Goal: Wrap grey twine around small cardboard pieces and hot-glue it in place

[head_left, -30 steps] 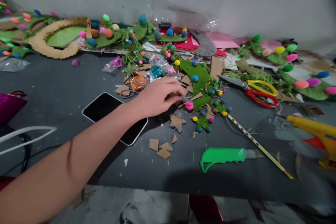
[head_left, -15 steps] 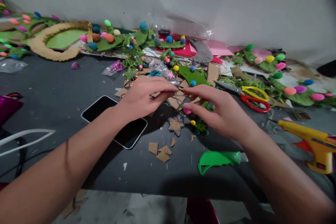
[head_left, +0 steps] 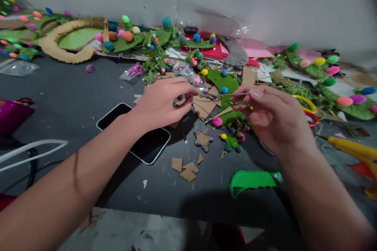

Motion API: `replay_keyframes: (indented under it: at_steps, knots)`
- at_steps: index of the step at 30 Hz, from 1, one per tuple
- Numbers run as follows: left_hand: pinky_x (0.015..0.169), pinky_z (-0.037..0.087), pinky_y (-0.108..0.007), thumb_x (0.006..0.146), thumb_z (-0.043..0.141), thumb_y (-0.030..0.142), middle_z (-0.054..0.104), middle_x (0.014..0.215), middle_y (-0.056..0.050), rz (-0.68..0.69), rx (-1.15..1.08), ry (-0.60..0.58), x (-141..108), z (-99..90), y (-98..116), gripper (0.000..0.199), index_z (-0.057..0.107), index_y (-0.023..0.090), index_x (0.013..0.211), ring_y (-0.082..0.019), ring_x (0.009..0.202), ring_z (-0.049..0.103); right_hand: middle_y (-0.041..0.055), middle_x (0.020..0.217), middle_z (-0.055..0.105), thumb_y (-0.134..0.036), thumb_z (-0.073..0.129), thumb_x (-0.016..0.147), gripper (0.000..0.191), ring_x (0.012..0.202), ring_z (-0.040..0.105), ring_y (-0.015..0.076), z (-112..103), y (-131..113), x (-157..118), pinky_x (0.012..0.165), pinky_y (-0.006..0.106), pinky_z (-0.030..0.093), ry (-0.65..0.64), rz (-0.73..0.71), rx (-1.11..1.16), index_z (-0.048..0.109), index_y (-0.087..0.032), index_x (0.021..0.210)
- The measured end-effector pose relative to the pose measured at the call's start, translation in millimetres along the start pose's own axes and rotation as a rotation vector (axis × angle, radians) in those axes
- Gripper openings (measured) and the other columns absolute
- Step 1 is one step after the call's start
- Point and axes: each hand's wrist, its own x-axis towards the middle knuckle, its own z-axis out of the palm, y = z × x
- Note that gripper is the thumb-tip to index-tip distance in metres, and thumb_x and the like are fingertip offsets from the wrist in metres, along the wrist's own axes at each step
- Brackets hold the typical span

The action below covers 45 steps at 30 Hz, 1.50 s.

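Observation:
A thin grey cord (head_left: 225,94) runs nearly level between my two hands. My left hand (head_left: 167,104) pinches its left end, where a small loop hangs over brown cardboard pieces (head_left: 204,106). The other end is pinched between the thumb and fingers of my right hand (head_left: 269,111). On the dark table below lies a star-shaped grey piece with a tan middle (head_left: 203,140). Small cardboard scraps (head_left: 188,171) are in front of it. A phone (head_left: 150,147) lies partly under my left wrist.
A green cutter (head_left: 255,180) lies near the front edge. The yellow glue gun (head_left: 350,149) is at the right, with scissors (head_left: 308,104) behind my right hand. Green felt pieces with colourful balls (head_left: 129,43) and a tan ring (head_left: 51,49) line the back.
My right hand has moved right, away from my left hand, and the cord now stretches between them. The whole view has shifted slightly.

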Motion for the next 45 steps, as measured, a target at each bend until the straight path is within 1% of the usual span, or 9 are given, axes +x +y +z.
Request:
replay_keyframes:
  at_steps: [6,9,13,17,20,24,30,37,45]
  knots:
    - [0.104,0.054,-0.037,0.085,0.077,0.033,0.056,0.153,-0.013,-0.07,-0.568,-0.107,-3.7,22.5,14.6,0.078,0.043,0.018,0.154,-0.025,0.124,0.064,0.0039,0.105,0.08,-0.029,0.077,0.089,0.009,0.094,0.073,0.016,15.9,0.6,-9.2,0.084,0.029,0.059,-0.079,-0.02,0.009,0.081,-0.025,0.082]
    - [0.1,0.056,-0.035,0.09,0.074,0.033,0.072,0.129,-0.008,-0.063,-0.737,-0.196,-2.0,28.5,23.0,0.046,0.063,0.019,0.132,-0.023,0.117,0.069,0.0042,0.112,0.08,-0.029,0.076,0.091,0.008,0.102,0.074,0.0196,23.0,-1.2,-16.6,0.089,0.033,0.06,-0.212,-0.03,0.015,0.081,-0.026,0.085]
    - [0.071,0.051,-0.029,0.099,0.061,0.037,0.077,0.085,-0.001,-0.068,-0.417,-0.183,0.4,20.5,15.2,0.023,0.075,0.019,0.099,-0.016,0.078,0.07,0.0021,0.094,0.078,-0.036,0.07,0.093,0.015,0.1,0.075,0.0198,16.9,-8.0,-12.9,0.093,0.037,0.061,-0.244,-0.011,0.329,0.076,-0.026,0.082]
    - [0.065,0.041,-0.029,0.101,0.057,0.038,0.074,0.079,-0.003,-0.024,-0.027,-0.173,1.1,8.1,-4.7,0.027,0.076,0.019,0.095,-0.017,0.07,0.065,-0.0059,0.055,0.042,-0.034,0.081,0.083,0.015,0.062,0.061,0.0105,2.5,-14.5,-2.5,0.078,0.029,0.06,-0.151,-0.055,0.407,0.073,-0.026,0.074]
    - [0.073,0.046,-0.03,0.102,0.053,0.035,0.075,0.099,-0.007,-0.047,0.035,-0.205,0.8,0.7,-9.2,0.027,0.076,0.019,0.105,-0.021,0.087,0.069,-0.0045,0.059,0.046,-0.032,0.082,0.083,0.011,0.057,0.052,0.0093,-5.1,-11.1,-2.6,0.067,0.029,0.054,-0.034,-0.16,0.222,0.076,-0.025,0.076]
    - [0.081,0.051,-0.032,0.098,0.059,0.036,0.061,0.138,-0.013,-0.089,0.055,-0.197,-1.5,-10.0,0.4,0.045,0.061,0.022,0.141,-0.025,0.104,0.067,-0.0008,0.077,0.067,-0.032,0.072,0.093,0.014,0.066,0.057,0.0086,-12.6,-4.4,-9.5,0.057,0.025,0.042,-0.024,-0.253,-0.408,0.082,-0.028,0.103]
    - [0.064,0.047,-0.024,0.094,0.066,0.033,0.076,0.097,-0.001,-0.119,-0.14,-0.327,-3.4,-17.3,13.0,0.023,0.076,0.026,0.114,-0.014,0.075,0.064,-0.0027,0.089,0.078,-0.033,0.073,0.091,0.022,0.069,0.071,0.0099,-8.9,-3.2,-13.1,0.058,0.018,0.054,-0.375,-0.233,-0.603,0.074,-0.027,0.112]
    - [0.059,0.041,-0.025,0.092,0.069,0.034,0.074,0.089,0.0,-0.131,-0.154,-0.455,0.2,-9.4,23.3,0.022,0.079,0.025,0.109,-0.011,0.065,0.056,-0.0097,0.084,0.076,-0.028,0.073,0.092,0.002,0.066,0.062,0.0066,7.0,3.0,-20.8,0.06,0.02,0.048,-0.307,-0.336,-0.83,0.075,-0.028,0.092]
    - [0.058,0.039,-0.026,0.09,0.07,0.033,0.074,0.076,0.0,-0.108,-0.178,-0.39,0.4,4.2,23.3,0.017,0.081,0.021,0.091,-0.011,0.059,0.056,-0.0118,0.065,0.063,-0.03,0.074,0.092,0.004,0.047,0.042,0.0029,5.7,2.9,-21.5,0.051,0.019,0.042,-0.253,-0.348,-0.903,0.071,-0.028,0.09]
